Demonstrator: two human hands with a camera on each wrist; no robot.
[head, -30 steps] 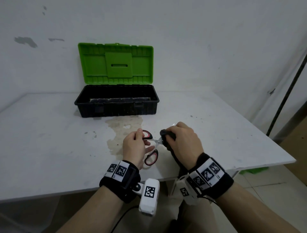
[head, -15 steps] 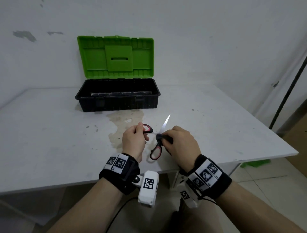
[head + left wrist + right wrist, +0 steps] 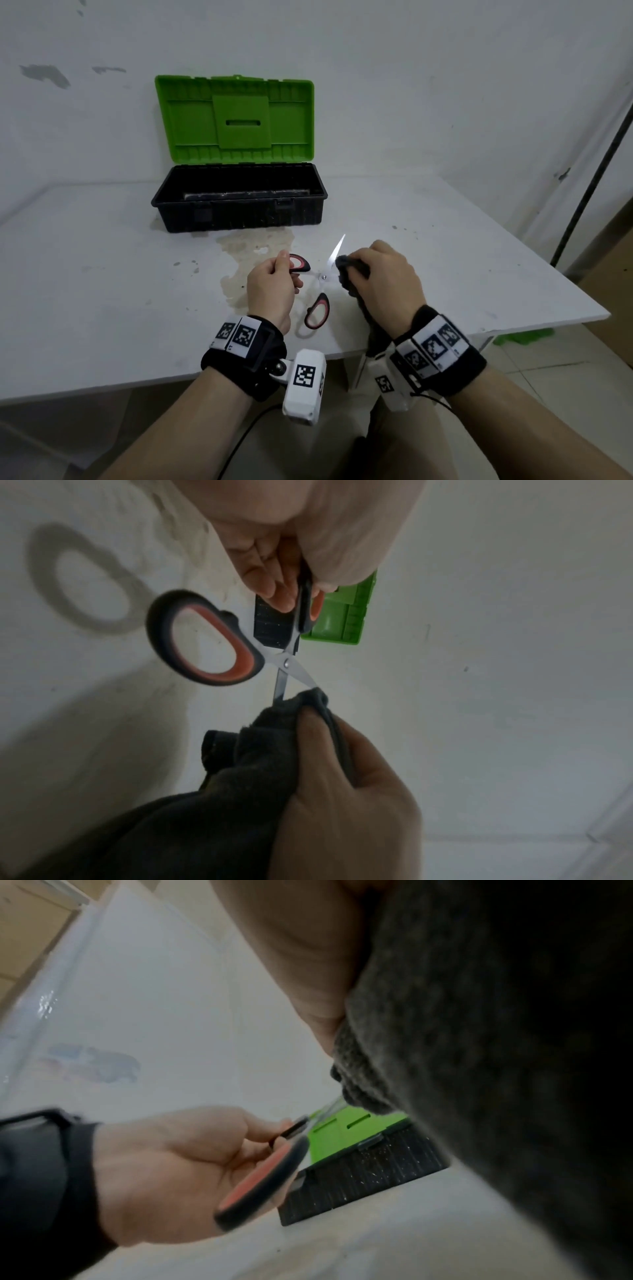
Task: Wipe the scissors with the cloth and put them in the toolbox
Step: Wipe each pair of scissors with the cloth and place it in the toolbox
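The scissors, black and red-handled with steel blades, are spread wide above the table's near edge. My left hand pinches one handle loop; the other loop hangs free. My right hand grips a dark grey cloth wrapped over one blade. The second blade points up and away, bare. The black toolbox stands behind, its green lid raised against the wall.
A brownish stain marks the white table between the toolbox and my hands. The table's right edge falls off to a tiled floor, where a dark pole leans by the wall.
The scissors have swung open, one blade now pointing up. My right hand with the cloth shifted slightly along the covered blade. The head camera tilted, so the toolbox sits higher in view.
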